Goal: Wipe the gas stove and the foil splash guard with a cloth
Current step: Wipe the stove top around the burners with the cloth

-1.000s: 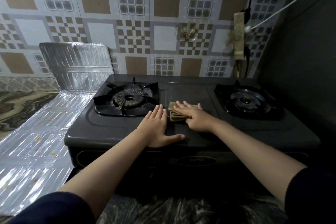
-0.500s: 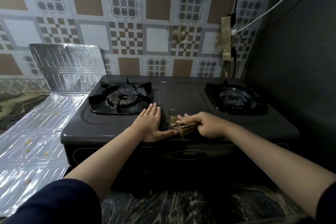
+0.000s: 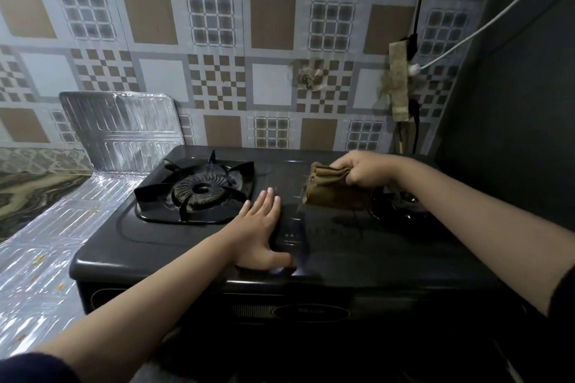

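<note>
A black two-burner gas stove [image 3: 174, 246] fills the middle of the view. My left hand [image 3: 259, 232] lies flat on its top between the burners, fingers spread, holding nothing. My right hand [image 3: 365, 169] is raised above the stove near the right burner and grips a brown cloth [image 3: 334, 191], which hangs bunched from my fingers, its lower edge close to the stove top. The foil splash guard [image 3: 124, 130] stands against the wall behind the stove's left corner, and its other panel [image 3: 46, 261] lies flat on the counter at the left.
The left burner [image 3: 202, 190] carries its black pan support. My right arm hides most of the right burner [image 3: 401, 205]. Yellow crumbs dot the flat foil. A dark wall [image 3: 522, 121] stands close on the right, with a white cable [image 3: 485, 25] and a hanging strip beside it.
My right hand has lifted the cloth off the stove's front middle and carried it back and to the right. My left hand has stayed flat on the stove.
</note>
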`<state>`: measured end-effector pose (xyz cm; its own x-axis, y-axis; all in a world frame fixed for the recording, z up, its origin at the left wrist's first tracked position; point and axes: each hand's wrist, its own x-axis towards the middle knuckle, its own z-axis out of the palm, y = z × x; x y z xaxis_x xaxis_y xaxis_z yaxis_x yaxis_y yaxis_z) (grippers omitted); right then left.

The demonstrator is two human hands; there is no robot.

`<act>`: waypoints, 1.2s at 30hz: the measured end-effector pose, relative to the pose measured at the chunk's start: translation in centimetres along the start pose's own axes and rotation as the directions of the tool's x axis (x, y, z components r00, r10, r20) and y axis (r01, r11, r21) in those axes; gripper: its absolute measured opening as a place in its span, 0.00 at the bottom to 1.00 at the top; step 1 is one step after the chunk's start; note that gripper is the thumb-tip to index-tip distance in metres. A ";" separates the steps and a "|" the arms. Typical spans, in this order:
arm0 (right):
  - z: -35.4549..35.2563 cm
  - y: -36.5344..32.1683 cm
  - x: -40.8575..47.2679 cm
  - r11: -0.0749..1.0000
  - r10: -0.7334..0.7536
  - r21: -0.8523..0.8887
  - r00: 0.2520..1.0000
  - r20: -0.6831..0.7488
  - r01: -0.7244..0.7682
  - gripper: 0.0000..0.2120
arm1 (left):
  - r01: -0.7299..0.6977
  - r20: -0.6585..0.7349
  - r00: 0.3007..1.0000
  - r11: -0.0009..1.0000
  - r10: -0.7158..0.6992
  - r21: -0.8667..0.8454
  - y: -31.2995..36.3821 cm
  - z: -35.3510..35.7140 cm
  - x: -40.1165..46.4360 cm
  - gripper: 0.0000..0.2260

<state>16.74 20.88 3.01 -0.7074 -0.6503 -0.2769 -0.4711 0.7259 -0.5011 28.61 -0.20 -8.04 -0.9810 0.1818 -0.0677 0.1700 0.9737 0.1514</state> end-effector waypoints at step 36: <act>8.1 2.6 4.4 0.994 0.045 -0.094 0.982 -0.186 -0.063 0.43 | 0.132 -0.146 0.980 0.990 -0.138 -0.050 0.4 1.3 5.6 0.29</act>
<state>16.64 18.10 -6.13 -0.8134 -0.5641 -0.1418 -0.4730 0.7835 -0.4030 23.26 1.38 -9.67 -0.9981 0.0234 0.0566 0.0338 0.9812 0.1901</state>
